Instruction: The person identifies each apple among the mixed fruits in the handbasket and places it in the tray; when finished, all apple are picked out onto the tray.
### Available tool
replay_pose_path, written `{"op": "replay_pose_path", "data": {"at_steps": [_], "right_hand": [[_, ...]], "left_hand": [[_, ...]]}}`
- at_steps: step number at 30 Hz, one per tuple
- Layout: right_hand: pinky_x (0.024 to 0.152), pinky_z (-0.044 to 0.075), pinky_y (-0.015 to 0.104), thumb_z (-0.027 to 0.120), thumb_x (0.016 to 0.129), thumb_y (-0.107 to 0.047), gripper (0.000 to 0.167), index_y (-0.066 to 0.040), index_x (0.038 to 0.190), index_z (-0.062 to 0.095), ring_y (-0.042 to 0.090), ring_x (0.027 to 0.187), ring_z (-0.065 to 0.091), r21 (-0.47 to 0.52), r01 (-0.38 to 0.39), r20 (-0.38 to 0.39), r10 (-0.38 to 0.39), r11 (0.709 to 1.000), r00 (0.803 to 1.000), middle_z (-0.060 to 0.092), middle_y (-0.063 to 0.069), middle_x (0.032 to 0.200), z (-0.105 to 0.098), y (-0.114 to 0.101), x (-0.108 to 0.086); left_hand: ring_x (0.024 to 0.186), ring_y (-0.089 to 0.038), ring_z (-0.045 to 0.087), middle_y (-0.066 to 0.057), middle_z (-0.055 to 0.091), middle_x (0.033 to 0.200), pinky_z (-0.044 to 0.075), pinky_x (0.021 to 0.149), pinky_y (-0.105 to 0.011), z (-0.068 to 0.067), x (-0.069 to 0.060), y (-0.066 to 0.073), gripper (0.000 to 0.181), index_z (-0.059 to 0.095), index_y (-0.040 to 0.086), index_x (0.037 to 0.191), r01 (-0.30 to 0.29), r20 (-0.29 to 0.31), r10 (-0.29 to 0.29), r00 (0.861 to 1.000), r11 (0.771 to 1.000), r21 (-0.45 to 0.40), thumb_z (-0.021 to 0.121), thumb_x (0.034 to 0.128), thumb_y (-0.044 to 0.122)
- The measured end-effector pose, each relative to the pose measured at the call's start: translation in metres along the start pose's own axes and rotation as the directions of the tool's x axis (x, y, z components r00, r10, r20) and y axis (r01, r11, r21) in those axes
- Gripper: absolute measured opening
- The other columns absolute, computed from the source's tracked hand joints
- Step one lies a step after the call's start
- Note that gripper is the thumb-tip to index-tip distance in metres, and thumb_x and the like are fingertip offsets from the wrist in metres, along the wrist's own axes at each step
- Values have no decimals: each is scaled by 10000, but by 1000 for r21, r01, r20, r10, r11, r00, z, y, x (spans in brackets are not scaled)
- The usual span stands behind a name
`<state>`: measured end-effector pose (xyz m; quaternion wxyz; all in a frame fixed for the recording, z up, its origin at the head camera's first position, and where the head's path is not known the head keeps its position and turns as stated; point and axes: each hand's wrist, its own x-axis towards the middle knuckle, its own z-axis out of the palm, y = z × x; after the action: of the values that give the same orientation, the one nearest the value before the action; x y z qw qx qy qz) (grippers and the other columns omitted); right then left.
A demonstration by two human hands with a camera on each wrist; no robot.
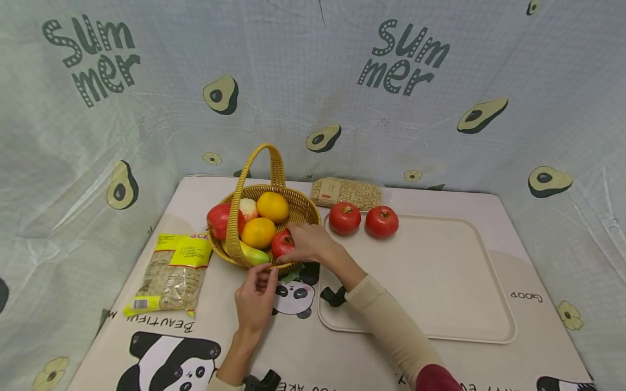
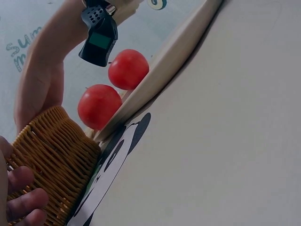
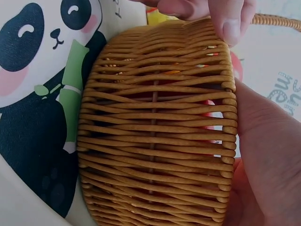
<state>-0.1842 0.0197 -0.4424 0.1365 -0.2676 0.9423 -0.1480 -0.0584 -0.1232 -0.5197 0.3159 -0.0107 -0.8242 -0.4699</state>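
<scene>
A yellow wicker basket (image 1: 303,209) with a tall handle stands at the left back of the table. My right hand (image 1: 313,241) reaches over its right rim, thumb and fingers round a small red fruit (image 1: 282,244) inside. At the front rim, my left hand (image 1: 256,298) pinches the edge with thumb and forefinger, the other fingers curled below. Two yellow-orange fruits (image 1: 259,233), a green-yellow banana-like fruit (image 1: 254,254) and a larger red fruit (image 1: 219,220) lie beside it. In the right wrist view, the basket's woven side (image 3: 155,127) hides most of the contents.
Two red fruits (image 1: 344,218) sit at the back-left corner of a cream tray (image 1: 440,271) on the right. Behind them lies a bag of pale grains or beans (image 1: 357,193). A yellow-and-clear food packet (image 1: 173,274) lies left of the basket.
</scene>
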Motion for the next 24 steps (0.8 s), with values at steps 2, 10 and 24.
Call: {"op": "replay_pose_path", "data": {"at_steps": [2,10,24], "right_hand": [[937,558,369,724,793,-629,800,-106,1371,542,226,1029,641,-10,0,-4,0,1000,1000,663,80,1272,1,0,0],[958,543,387,736,795,-550,769,-72,1364,537,247,1029,651,-46,25,-71,-28,999,997,672,105,1240,6,1,2],[996,527,424,784,745,-381,785,-110,1395,438,294,1193,527,237,91,-214,-40,967,976,565,102,1326,0,-1,-10]], "left_hand": [[599,-87,598,-32,712,731,504,594,-75,0,0,0,184,689,43,1059,-1,1,1,1000,1000,-3,747,886,59],[592,-88,601,-28,709,722,506,589,-80,0,0,-1,182,690,44,1056,-6,0,6,1000,1000,-9,748,885,60],[601,-79,595,-33,708,733,504,587,-82,0,0,-3,184,695,47,1056,-6,-4,6,1000,1000,-10,752,881,60]]}}
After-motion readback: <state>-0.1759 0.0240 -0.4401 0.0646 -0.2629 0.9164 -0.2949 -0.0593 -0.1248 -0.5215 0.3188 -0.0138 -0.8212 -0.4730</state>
